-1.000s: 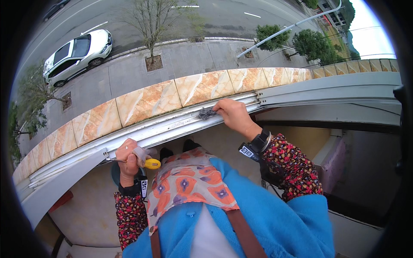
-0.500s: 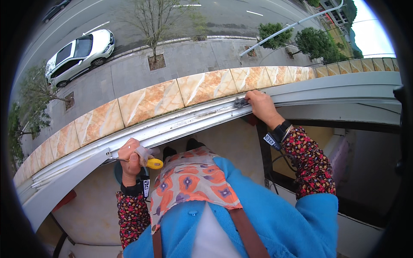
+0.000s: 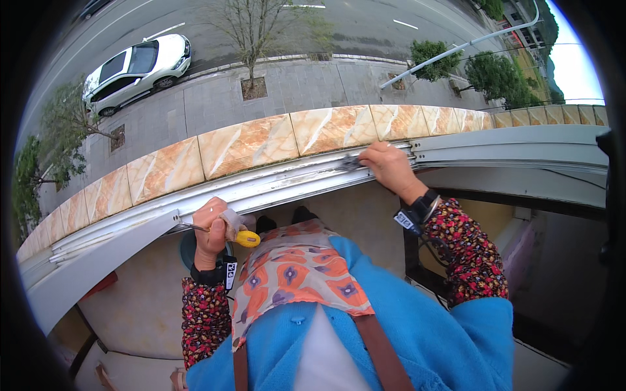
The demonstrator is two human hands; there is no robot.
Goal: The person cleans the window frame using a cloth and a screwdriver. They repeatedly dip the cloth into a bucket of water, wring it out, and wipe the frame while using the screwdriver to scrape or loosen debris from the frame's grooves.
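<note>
One grey, fibrous wad sat pinched in your right hand on the grooved white window track; your left hand clasped a thin-shafted tool with a yellow handle.

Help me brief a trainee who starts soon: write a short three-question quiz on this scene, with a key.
1. What does the right hand hold?
A) a paintbrush
B) a dark grey scrubber
C) a cup

2. True or false: the left hand grips a yellow-handled tool.

3. Fill in: along the street side of the white track runs a ____ ledge.

Key: 1. B; 2. True; 3. tiled
</note>
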